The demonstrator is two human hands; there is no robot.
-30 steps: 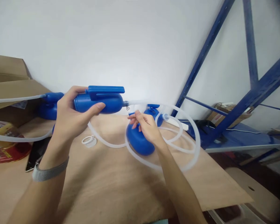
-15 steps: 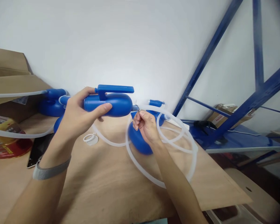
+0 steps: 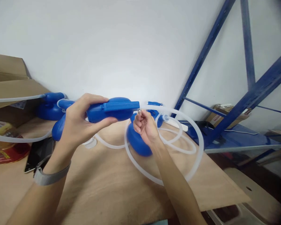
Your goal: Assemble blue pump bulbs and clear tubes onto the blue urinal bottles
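Note:
My left hand (image 3: 78,122) is wrapped round a blue plastic bottle (image 3: 120,107) held above the table, thumb below and fingers over the top. The bottle lies sideways, its flat handle facing me. At its right end, my right hand (image 3: 145,127) pinches a small bent metal wire piece (image 3: 139,111). Whether that piece touches the bottle I cannot tell. Behind my right hand another blue bottle (image 3: 138,143) rests on the table among loops of translucent hose (image 3: 200,140). A white round cap (image 3: 91,143) lies under my left wrist, partly hidden.
The wooden table (image 3: 112,187) ends at a right-hand edge beside a blue metal rack (image 3: 224,109). At left are a cardboard box (image 3: 11,86), more blue bottles (image 3: 48,109), a dark tablet (image 3: 38,153) and a red-and-yellow container (image 3: 7,150).
The bottle in my left hand has rolled, bringing its handle from the top round to face me and over its right end. My right hand stays pinched there. The view has shifted slightly.

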